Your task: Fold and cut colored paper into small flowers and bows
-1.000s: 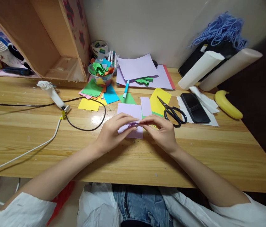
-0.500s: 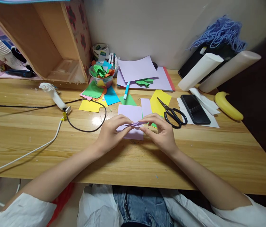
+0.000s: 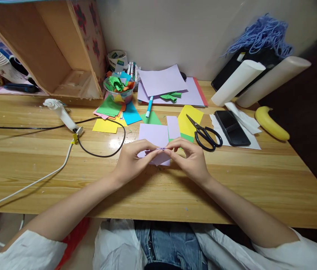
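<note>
In the head view, the left hand and right hand pinch one folded purple paper between narrowed thumbs and fingers, over one flat purple sheet; whether it touches that sheet, I cannot tell. Right of the sheet lie one purple strip, just beside it, one pair of black-handled scissors and, farther off, one phone and one banana. Behind the sheet lies one blue marker; behind and left stands one bowl of paper scraps.
</note>
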A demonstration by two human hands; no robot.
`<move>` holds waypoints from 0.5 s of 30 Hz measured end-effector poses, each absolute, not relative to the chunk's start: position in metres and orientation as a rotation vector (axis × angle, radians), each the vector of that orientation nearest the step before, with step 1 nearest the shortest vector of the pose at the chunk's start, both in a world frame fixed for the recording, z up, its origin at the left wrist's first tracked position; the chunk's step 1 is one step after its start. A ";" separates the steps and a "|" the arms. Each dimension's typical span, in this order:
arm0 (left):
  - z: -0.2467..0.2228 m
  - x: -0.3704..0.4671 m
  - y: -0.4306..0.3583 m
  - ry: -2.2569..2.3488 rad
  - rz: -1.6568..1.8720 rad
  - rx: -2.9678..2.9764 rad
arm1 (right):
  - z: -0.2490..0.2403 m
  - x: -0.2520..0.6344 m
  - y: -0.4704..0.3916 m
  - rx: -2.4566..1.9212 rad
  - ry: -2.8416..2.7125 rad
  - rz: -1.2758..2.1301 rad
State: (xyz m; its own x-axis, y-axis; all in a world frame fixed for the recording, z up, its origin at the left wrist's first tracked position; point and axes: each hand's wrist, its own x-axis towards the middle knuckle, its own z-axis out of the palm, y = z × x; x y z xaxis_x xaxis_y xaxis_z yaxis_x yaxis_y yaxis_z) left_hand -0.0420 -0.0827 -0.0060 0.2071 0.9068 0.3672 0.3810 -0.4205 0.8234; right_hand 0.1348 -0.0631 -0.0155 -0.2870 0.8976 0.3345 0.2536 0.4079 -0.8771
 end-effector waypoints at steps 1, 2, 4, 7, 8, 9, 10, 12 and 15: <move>-0.006 -0.042 -0.083 1.197 1.164 1.912 | -0.016 0.134 -0.063 -1.010 -1.769 0.928; -0.005 -0.041 -0.083 1.205 1.152 1.912 | -0.016 0.134 -0.064 -1.020 -1.768 0.947; -0.005 -0.040 -0.083 1.232 1.125 1.890 | -0.017 0.131 -0.064 -1.032 -1.780 0.983; -0.008 -0.039 -0.081 1.252 1.075 1.806 | -0.019 0.127 -0.065 -1.040 -1.781 1.072; -0.010 -0.039 -0.080 1.248 1.060 1.767 | -0.020 0.126 -0.066 -1.044 -1.762 1.126; -0.012 -0.039 -0.079 1.236 1.044 1.720 | -0.022 0.125 -0.066 -1.048 -1.730 1.197; -0.015 -0.039 -0.078 1.218 1.028 1.666 | -0.023 0.124 -0.066 -1.048 -1.686 1.278; -0.021 -0.039 -0.076 1.180 0.996 1.531 | -0.026 0.123 -0.066 -1.048 -1.591 1.418; -0.026 -0.039 -0.073 1.138 0.932 1.298 | -0.030 0.124 -0.064 -1.081 -1.513 1.521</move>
